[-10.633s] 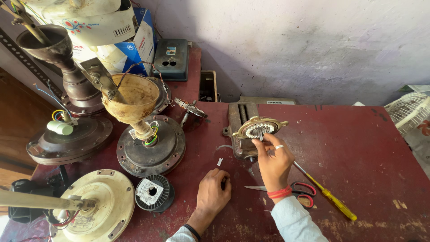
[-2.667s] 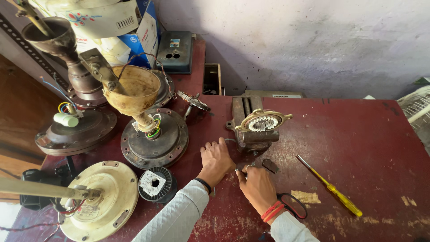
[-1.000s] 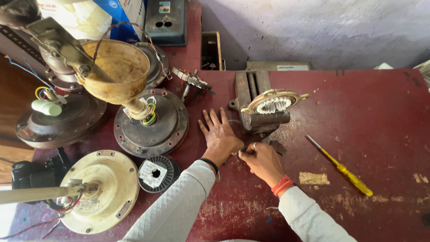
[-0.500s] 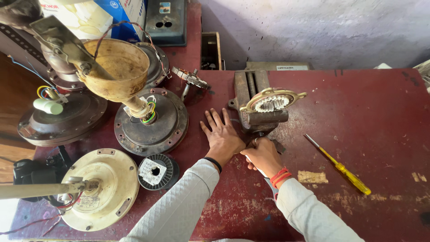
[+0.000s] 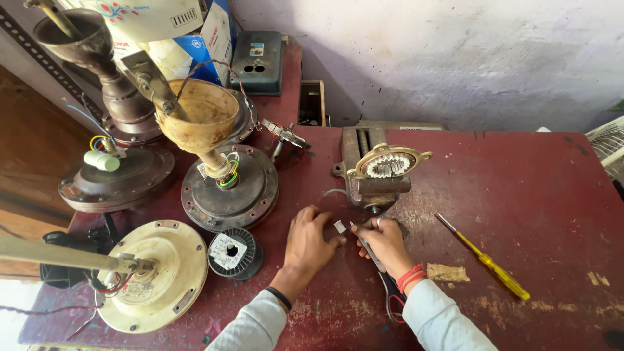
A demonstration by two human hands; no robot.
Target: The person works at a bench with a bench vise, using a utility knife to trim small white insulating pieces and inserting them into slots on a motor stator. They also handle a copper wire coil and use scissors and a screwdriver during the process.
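Two hands meet over one small white paper slip (image 5: 340,227) on the red workbench (image 5: 533,195), just below the bench vise (image 5: 377,185) clamping a slotted stator (image 5: 388,164). Such a tiny slip could slide or tear, and blades near fingertips could nick them. Left hand (image 5: 312,237), fingers curled, pinches the slip; right hand (image 5: 387,242) grips scissors (image 5: 383,273), blades seemingly nearly closed.

We see one head-worn view, looking steeply down and forward over the red workbench (image 5: 520,195) toward the wall (image 5: 455,58), close above our hands.
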